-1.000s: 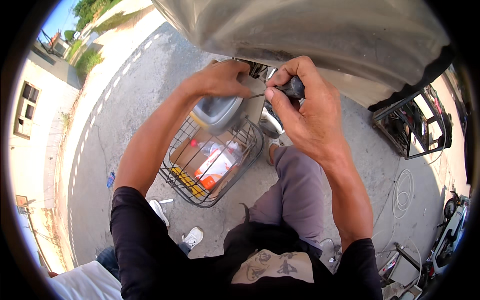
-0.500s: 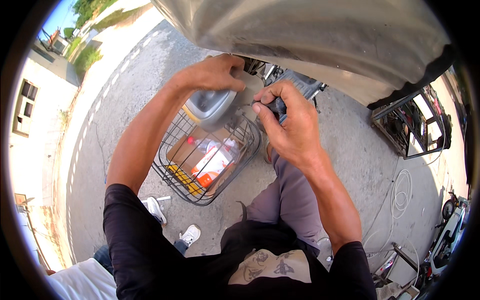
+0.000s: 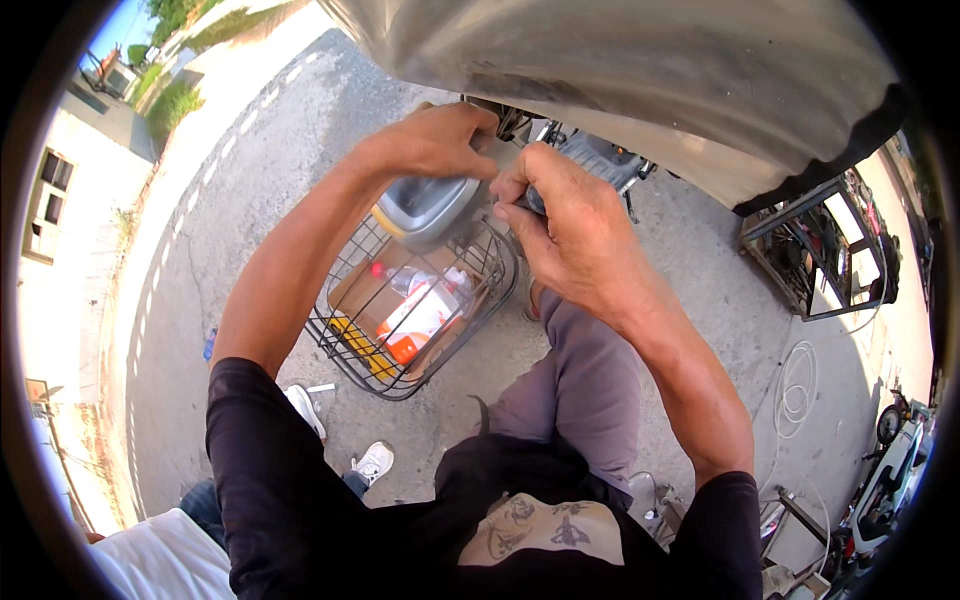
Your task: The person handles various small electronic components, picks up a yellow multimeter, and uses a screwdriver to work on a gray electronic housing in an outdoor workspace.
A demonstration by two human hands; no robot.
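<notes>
My left hand [image 3: 435, 140] is closed over the top of a grey headlight housing [image 3: 432, 208] on the front of a scooter-like vehicle; its fingertips are partly hidden. Just to the right, my right hand [image 3: 575, 235] grips the dark handle of what looks like a screwdriver [image 3: 536, 203], pointed left at the housing's side. The tool's tip cannot be made out. Below the housing hangs a black wire basket [image 3: 425, 385]. Inside are a clear bottle with a red cap [image 3: 400, 278], an orange and white packet [image 3: 420, 318] and something yellow [image 3: 360, 350], on cardboard.
A large beige cover [image 3: 640, 70] overhangs the work from above. At right stand a metal-framed rack [image 3: 815, 250], a coiled pale hose [image 3: 797, 390] and a parked scooter [image 3: 890, 500]. Someone in a white shirt [image 3: 170, 560] and white shoes [image 3: 375, 460] is at lower left.
My right hand has shifted slightly left, closer to my left hand, and its wrist has turned, hiding more of the tool's handle. My left hand stays on the housing.
</notes>
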